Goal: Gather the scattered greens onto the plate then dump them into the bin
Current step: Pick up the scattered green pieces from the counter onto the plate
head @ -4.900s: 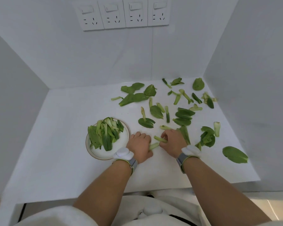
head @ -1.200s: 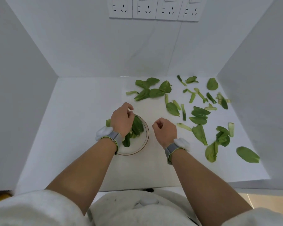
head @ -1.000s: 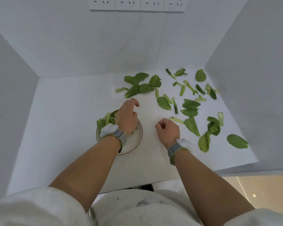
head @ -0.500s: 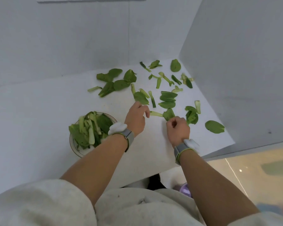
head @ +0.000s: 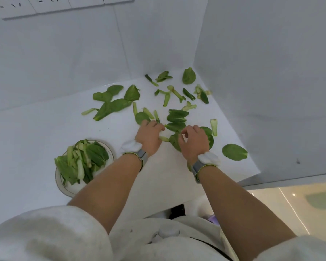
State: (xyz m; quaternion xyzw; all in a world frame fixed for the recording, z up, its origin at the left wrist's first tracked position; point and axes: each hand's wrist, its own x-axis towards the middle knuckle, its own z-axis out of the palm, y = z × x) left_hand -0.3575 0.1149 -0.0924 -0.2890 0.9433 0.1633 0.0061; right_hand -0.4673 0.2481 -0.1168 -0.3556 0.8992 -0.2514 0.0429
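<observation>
A round white plate (head: pixel 64 187) with a thin dark rim sits at the table's front left, heaped with gathered greens (head: pixel 83 161). Several scattered greens (head: pixel 177 117) lie across the middle and back right of the white table. My left hand (head: pixel 149 136) rests on the table among them, fingers curled over a pale stem piece (head: pixel 164 138) and a leaf. My right hand (head: pixel 194 142) is just right of it, fingers bent and pinching a dark green leaf (head: pixel 174 141). A single large leaf (head: pixel 234 152) lies alone near the right edge.
White walls close the table in at the back and right; the right wall (head: pixel 271 91) stands close to the leaves. Wall sockets (head: pixel 45 4) are at the top left. The table's front edge (head: pixel 196 196) runs just under my forearms, with glossy floor (head: pixel 299 204) beyond at the right.
My left hand left the plate and moved right to the scattered greens. Both hands advanced further into the leaves; the right hand's fingers now curl on a leaf. The view turned right.
</observation>
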